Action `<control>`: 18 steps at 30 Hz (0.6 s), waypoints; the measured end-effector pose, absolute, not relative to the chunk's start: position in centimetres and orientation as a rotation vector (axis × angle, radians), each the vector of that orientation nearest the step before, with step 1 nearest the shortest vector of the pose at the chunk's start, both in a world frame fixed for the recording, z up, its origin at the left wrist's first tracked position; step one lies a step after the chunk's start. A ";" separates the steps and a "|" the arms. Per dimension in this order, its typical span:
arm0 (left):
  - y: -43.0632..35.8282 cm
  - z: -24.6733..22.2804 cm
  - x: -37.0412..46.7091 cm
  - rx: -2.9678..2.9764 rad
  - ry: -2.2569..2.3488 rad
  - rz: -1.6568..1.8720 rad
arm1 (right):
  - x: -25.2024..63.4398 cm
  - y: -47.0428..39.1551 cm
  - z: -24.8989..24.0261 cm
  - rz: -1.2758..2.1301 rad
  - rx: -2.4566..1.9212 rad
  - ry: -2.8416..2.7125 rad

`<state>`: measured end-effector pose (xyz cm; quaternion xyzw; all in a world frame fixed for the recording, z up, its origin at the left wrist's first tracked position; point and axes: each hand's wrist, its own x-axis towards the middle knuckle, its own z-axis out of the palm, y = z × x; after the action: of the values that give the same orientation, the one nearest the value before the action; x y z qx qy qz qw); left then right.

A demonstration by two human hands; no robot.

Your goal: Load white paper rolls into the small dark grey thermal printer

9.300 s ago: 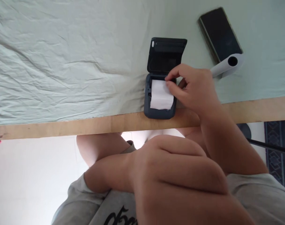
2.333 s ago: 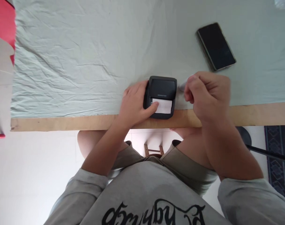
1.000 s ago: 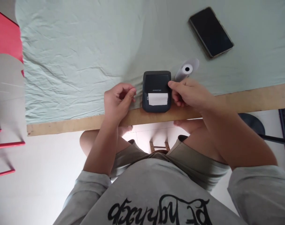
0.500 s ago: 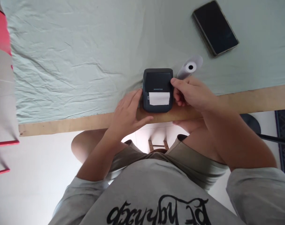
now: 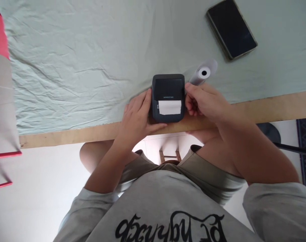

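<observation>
A small dark printer [image 5: 168, 89] lies at the table's near edge, with a strip of white paper [image 5: 170, 107] sticking out of its slot. My left hand [image 5: 137, 116] rests against its left side, thumb stretched along the near edge and the fingers extended. On the other side my right hand [image 5: 203, 100] has its thumb and curled fingers at the printer's right edge; whether anything is between them is hidden. Just beyond that hand stands a white paper roll [image 5: 197, 79] with a black core, lying on the cloth.
A black phone-like device [image 5: 232, 29] in a clear case lies at the back right. Pale green cloth [image 5: 79, 60] covers the table up to its bare wooden edge [image 5: 67, 134]. Red bars [image 5: 6, 155] show at the far left.
The printer has shifted slightly left and toward me. My left hand's fingers have slid a little further up its left side. My right hand has moved slightly right, its thumb off the printer's top.
</observation>
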<state>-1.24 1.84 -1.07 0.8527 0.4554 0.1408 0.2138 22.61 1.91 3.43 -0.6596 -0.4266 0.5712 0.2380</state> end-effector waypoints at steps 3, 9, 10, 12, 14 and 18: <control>1.9 -1.0 -1.1 2.355 1.262 0.413 | 22.7 1.9 3.4 1.556 -1.839 -1.150; 2.3 -1.2 -1.4 2.352 1.232 0.422 | 22.7 1.8 3.1 1.568 -1.845 -1.177; 2.3 -1.2 -1.4 2.349 1.233 0.417 | 22.7 1.8 3.0 1.576 -1.838 -1.180; 2.3 -1.2 -1.4 2.348 1.229 0.413 | 22.7 1.7 2.8 1.585 -1.825 -1.186; 2.3 -1.0 -1.4 2.351 1.223 0.405 | 22.8 1.5 2.5 1.576 -1.806 -1.216; 2.1 -0.5 -1.3 2.336 1.264 0.355 | 23.2 0.8 1.6 1.494 -1.767 -1.318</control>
<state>-1.27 2.05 -0.47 0.8487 0.4592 0.1288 0.2288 23.21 0.81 1.60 -0.6447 -0.4809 0.5449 0.2370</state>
